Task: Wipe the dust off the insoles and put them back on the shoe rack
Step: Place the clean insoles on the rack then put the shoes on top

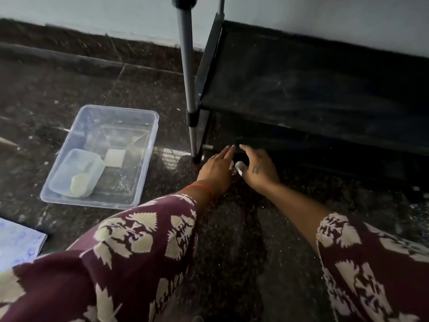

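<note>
Both hands are reaching low to the front edge of the shoe rack [313, 89], at its bottom tier. Left hand [217, 169] is lying with fingers straight and together, tips pointing at the dark gap under the shelf, holding nothing that is showing. Right hand [257, 166] is also stretching forward, fingers fairly straight, tips nearly meeting the left's. Small white object [239, 167] is sitting between the two hands; cannot tell what it is or which hand, if either, is pinching it.

Insoles are not clearly showing; the bottom tier is too dark, so cannot tell whether a dark insole is lying under the fingertips. Judging by the task, an insole is going to be light, thin and floppy, not fragile, likely dusty and slightly slick. Best hold is probably a pinch at the heel end or along one long edge, other hand supporting so it is not folding.

Clear plastic tub [99, 156] is sitting on the speckled floor [232, 228] well left of the rack, with a smaller container [77, 173] and a pale sponge-like piece [80, 184] inside.
</note>
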A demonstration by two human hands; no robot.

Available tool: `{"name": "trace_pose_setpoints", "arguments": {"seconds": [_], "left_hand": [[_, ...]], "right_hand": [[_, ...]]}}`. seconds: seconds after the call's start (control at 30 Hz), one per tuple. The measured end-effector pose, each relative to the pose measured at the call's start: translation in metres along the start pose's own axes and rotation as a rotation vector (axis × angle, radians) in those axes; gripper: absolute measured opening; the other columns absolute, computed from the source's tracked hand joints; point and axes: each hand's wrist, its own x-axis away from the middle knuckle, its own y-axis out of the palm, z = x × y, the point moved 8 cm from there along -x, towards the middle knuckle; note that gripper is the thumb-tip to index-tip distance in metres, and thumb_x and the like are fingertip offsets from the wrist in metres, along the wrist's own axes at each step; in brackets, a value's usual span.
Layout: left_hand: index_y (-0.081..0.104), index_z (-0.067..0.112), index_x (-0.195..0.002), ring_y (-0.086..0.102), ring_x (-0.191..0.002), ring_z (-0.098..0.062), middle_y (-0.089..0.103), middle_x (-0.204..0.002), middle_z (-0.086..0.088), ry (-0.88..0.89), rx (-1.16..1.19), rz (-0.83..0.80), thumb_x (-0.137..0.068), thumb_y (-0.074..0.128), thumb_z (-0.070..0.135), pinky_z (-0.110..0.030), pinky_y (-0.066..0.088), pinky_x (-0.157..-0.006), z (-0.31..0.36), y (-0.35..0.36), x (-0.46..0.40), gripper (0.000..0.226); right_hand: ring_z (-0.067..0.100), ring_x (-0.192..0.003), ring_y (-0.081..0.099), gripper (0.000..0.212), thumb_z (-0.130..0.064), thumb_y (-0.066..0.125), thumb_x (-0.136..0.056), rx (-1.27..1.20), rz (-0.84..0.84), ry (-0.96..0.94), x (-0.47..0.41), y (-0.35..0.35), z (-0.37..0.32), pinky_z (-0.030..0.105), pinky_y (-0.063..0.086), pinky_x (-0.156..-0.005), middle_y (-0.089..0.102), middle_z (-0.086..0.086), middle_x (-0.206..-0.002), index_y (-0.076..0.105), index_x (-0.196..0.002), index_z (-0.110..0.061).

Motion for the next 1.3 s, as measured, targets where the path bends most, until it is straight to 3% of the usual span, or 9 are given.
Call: {"name": "trace_pose_setpoints", "arguments": {"seconds": [0.13,0.23,0.43,0.6,0.73,0.9,1.07,1.23,1.3], "left_hand": [[0.034,0.016,-0.147,0.038,-0.133,-0.031,0.033,-0.152,-0.008,-0.013,-0.023,-0.022,-0.099,0.044,0.022,-0.034,0.029,-0.107,-0.004,0.014,-0.008,0.049],[0.054,0.007,-0.125,0.051,-0.116,-0.036,0.053,-0.129,-0.016,-0.049,-0.028,0.062,-0.095,0.05,0.017,-0.038,0.039,-0.093,-0.01,0.011,-0.01,0.032],[0.045,0.004,-0.119,0.053,-0.107,-0.037,0.056,-0.114,-0.021,-0.139,0.106,0.123,-0.092,0.051,0.01,-0.031,0.035,-0.077,-0.015,0.008,0.003,0.028],[0.048,0.004,-0.124,0.05,-0.11,-0.035,0.05,-0.123,-0.018,-0.146,0.17,0.185,-0.091,0.049,0.007,-0.03,0.035,-0.083,-0.026,0.001,0.037,0.034],[0.06,0.008,-0.119,0.056,-0.104,-0.033,0.058,-0.117,-0.014,-0.104,0.19,0.314,-0.082,0.058,-0.001,-0.025,0.034,-0.077,-0.044,-0.021,0.07,0.038],[0.066,0.009,-0.108,0.062,-0.085,-0.033,0.064,-0.103,-0.012,-0.119,0.196,0.542,-0.074,0.061,-0.007,-0.028,0.041,-0.072,-0.08,-0.067,0.11,0.038],[0.066,0.011,-0.107,0.066,-0.08,-0.03,0.063,-0.1,-0.011,-0.241,0.256,0.743,-0.075,0.061,-0.006,-0.042,0.056,-0.076,-0.146,-0.107,0.132,0.037],[0.065,0.007,-0.107,0.064,-0.084,-0.036,0.063,-0.101,-0.017,-0.329,0.154,0.682,-0.077,0.059,-0.005,-0.043,0.054,-0.077,-0.192,-0.12,0.13,0.034],[0.065,0.007,-0.109,0.064,-0.087,-0.036,0.063,-0.104,-0.018,-0.371,0.104,0.633,-0.08,0.057,-0.002,-0.035,0.049,-0.075,-0.204,-0.123,0.126,0.032]], "right_hand": [[0.03,-0.117,0.046,0.041,-0.019,0.053,-0.091,0.038,0.0,-0.037,-0.007,0.015,0.003,0.03,0.038,-0.094,0.046,0.014,-0.128,0.048,-0.131,-0.019],[0.029,-0.109,0.052,0.03,-0.023,0.05,-0.094,0.007,0.031,-0.033,-0.004,0.017,0.007,0.031,0.04,-0.091,0.053,0.015,-0.119,0.056,-0.122,-0.014],[0.026,-0.095,0.06,0.023,-0.018,0.057,-0.089,-0.024,0.109,-0.073,0.011,0.01,0.018,0.027,0.042,-0.074,0.064,0.012,-0.105,0.057,-0.11,-0.01],[0.019,-0.077,0.063,0.022,-0.019,0.064,-0.084,-0.147,0.252,-0.126,0.05,0.009,0.03,0.028,0.051,-0.062,0.066,0.006,-0.092,0.057,-0.103,-0.012],[0.006,-0.072,0.059,0.033,-0.017,0.068,-0.081,-0.241,0.263,-0.177,0.092,0.028,0.019,0.012,0.047,-0.063,0.062,0.001,-0.1,0.062,-0.114,-0.014],[0.009,-0.08,0.061,0.034,-0.019,0.064,-0.079,-0.357,0.153,-0.29,0.103,0.053,-0.033,0.001,0.042,-0.071,0.058,-0.003,-0.101,0.065,-0.113,-0.014],[0.016,-0.083,0.064,0.023,-0.016,0.069,-0.08,-0.421,0.174,-0.435,0.071,0.056,-0.12,0.022,0.049,-0.075,0.064,0.004,-0.099,0.068,-0.103,-0.011],[0.021,-0.085,0.062,0.024,-0.007,0.07,-0.071,-0.306,0.154,-0.586,0.04,0.056,-0.202,0.016,0.04,-0.074,0.066,0.009,-0.095,0.068,-0.096,-0.007],[0.025,-0.086,0.062,0.023,-0.002,0.066,-0.071,-0.23,0.09,-0.632,0.028,0.064,-0.225,0.025,0.044,-0.073,0.066,0.011,-0.094,0.067,-0.093,-0.005]]}}
